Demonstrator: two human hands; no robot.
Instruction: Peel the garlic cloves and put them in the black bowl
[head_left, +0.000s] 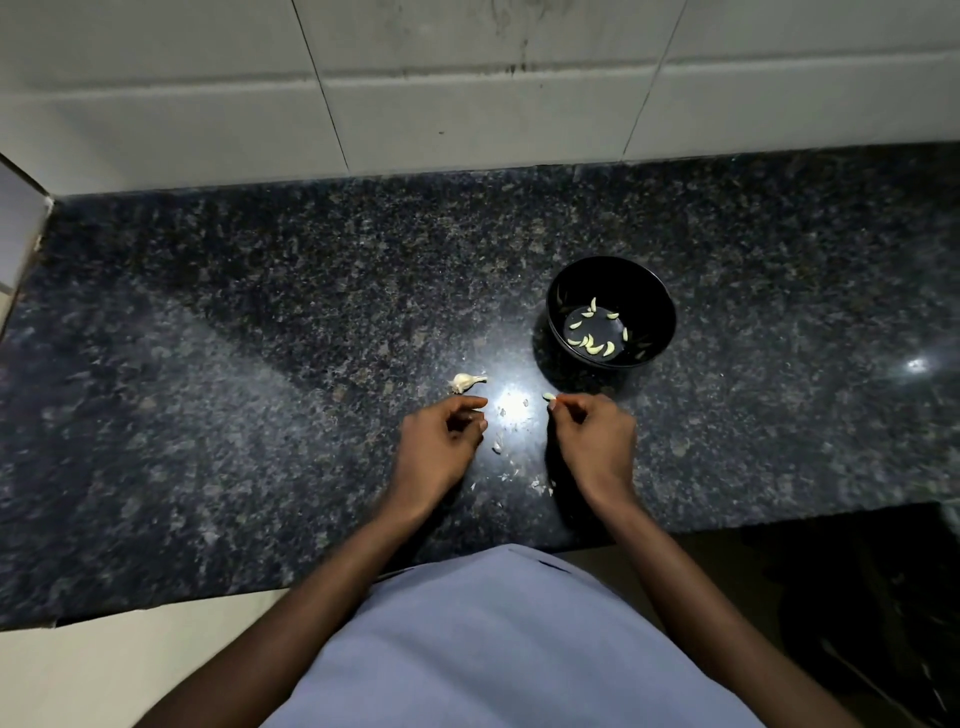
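Right hand (592, 441) pinches a peeled clove (548, 397) in its fingers, just before the round black bowl (657, 296). Left hand (441, 441), loosely curled, holds nothing. Papery bulb remnant (466, 383) on speckled granite table (260, 364).

The bench (260, 322) is dark granite, black speckled with grey and whitish flecks. The bowl (654, 296) is plain glossy black, and the peeled cloves (592, 343) inside it are pale yellow-green. Left of the bowl, the garlic piece (466, 383) is off-white. Behind the bowl, the wall tiles (467, 78) are light grey with dark smudges. The shirt (498, 639) is plain pale lavender-blue.
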